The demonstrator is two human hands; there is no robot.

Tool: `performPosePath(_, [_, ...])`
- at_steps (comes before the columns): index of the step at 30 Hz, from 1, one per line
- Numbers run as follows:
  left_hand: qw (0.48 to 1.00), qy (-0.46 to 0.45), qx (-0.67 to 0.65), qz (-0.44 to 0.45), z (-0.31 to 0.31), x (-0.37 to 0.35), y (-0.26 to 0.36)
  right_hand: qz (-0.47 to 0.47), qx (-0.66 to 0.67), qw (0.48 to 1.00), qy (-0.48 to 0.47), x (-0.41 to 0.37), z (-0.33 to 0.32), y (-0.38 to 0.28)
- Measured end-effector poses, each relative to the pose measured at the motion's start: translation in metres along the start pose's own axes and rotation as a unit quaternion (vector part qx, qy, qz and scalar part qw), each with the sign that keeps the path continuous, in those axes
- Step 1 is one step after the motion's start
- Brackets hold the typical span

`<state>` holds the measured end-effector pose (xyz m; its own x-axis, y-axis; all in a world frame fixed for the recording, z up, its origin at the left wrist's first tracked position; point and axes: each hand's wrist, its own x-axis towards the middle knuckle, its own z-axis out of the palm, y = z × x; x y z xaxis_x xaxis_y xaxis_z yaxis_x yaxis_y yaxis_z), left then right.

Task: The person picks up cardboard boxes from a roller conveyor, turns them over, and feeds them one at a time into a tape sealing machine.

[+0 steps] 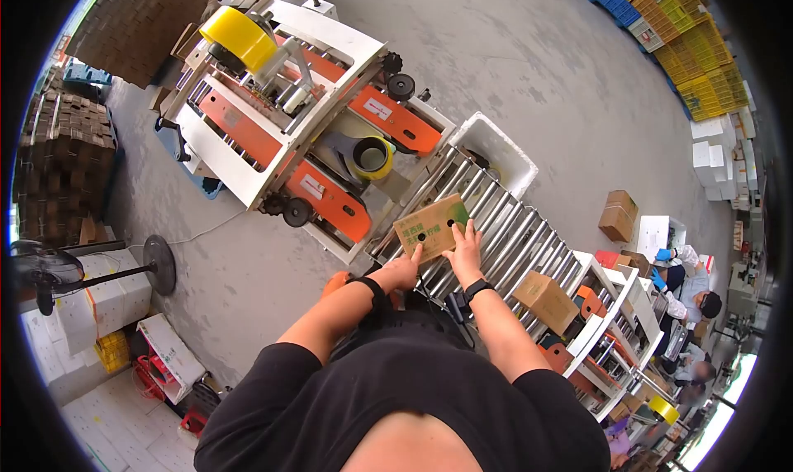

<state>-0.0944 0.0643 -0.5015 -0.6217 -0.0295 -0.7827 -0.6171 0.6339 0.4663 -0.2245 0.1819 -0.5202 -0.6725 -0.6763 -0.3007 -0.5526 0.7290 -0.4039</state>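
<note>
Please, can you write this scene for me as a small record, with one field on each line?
left hand: touching the printed carton, near one dark hole
right hand: fingers spread at the carton's other hole
conveyor: metal rollers
second carton: brown, farther along the rollers
machine: white frame, orange panels, yellow tape roll on top
beside conveyor: white open bin
background: stacked crates, workers

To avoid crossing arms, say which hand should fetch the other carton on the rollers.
Probably the right hand: it is on the same side as that carton and nearer it, while the left hand would likely have to cross over.
</note>
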Motion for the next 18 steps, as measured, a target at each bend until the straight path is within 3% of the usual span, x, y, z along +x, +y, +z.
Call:
performPosePath(4, [0.998, 0.054, -0.030, -0.016, -0.022, 0.007, -0.016, -0.014, 0.023, 1.000, 0.012, 0.033, 0.000, -0.024])
performPosePath(11, [0.986, 0.105, -0.119, -0.048, -0.048, 0.002, -0.045, -0.097, -0.020, 0.989, -0.111, 0.108, -0.004, -0.074])
performPosePath(14, [0.977, 0.161, -0.136, -0.014, -0.042, -0.005, -0.063, -0.135, 0.045, 0.988, -0.063, 0.116, 0.008, -0.084])
performPosePath(18, [0.982, 0.132, -0.128, 0.038, -0.020, -0.002, -0.090, -0.115, 0.103, 0.988, 0.016, 0.102, 0.023, -0.078])
